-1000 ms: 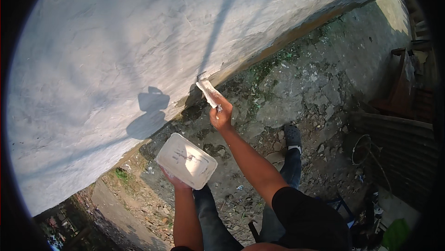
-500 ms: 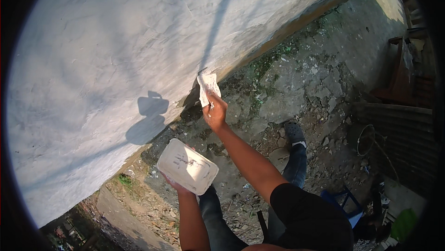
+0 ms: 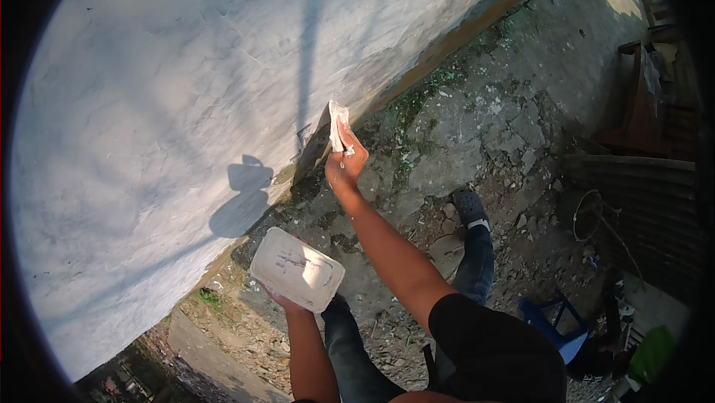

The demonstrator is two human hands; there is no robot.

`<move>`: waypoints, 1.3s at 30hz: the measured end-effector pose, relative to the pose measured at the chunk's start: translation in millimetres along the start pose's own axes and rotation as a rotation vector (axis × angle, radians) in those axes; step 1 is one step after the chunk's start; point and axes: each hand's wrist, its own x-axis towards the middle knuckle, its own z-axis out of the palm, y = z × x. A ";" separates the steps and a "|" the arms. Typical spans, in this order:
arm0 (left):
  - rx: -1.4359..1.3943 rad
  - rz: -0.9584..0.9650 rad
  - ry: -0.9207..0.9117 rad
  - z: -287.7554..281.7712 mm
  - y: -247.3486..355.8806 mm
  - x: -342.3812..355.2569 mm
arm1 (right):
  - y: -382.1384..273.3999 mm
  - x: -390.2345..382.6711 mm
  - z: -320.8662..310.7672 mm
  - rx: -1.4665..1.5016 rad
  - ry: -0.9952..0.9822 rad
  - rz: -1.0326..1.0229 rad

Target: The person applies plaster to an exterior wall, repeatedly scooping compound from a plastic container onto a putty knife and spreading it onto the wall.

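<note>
My left hand (image 3: 280,297) holds a shallow white rectangular plastic tub (image 3: 287,269) from below, fingers wrapped at its near left side. Pale smears and dark marks show on the tub. Ahead of it and to the right, my right hand (image 3: 347,167) grips a flat, white-coated piece (image 3: 338,126) that looks like a putty spreader; its exact kind is hard to tell. White paste sticks to the fingers. The piece is beside the foot of a whitish plastered wall (image 3: 164,120); whether it touches the wall cannot be made out.
Cracked concrete with moss (image 3: 477,116) runs along the wall base, with rubble nearer my feet. My shoe (image 3: 471,208) stands on the right. Corrugated sheets (image 3: 633,202), a looped wire (image 3: 588,217) and a blue plastic stool (image 3: 555,325) lie farther right.
My right hand has turned, so the white-coated piece now shows narrower and slightly higher. The tub stays in my left hand, and the whole view has shifted a little.
</note>
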 end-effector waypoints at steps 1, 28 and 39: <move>0.086 0.005 -0.051 1.6 -7.5 4.6 | 8.2 -14.1 -6.0 0.015 -0.075 -0.085; 0.058 0.029 -0.010 -2.0 9.6 -0.2 | 49.7 -50.5 -7.4 0.192 -0.112 0.179; 0.140 0.121 -0.190 -9.7 89.0 -18.8 | -35.4 -50.3 56.2 -0.121 0.099 0.183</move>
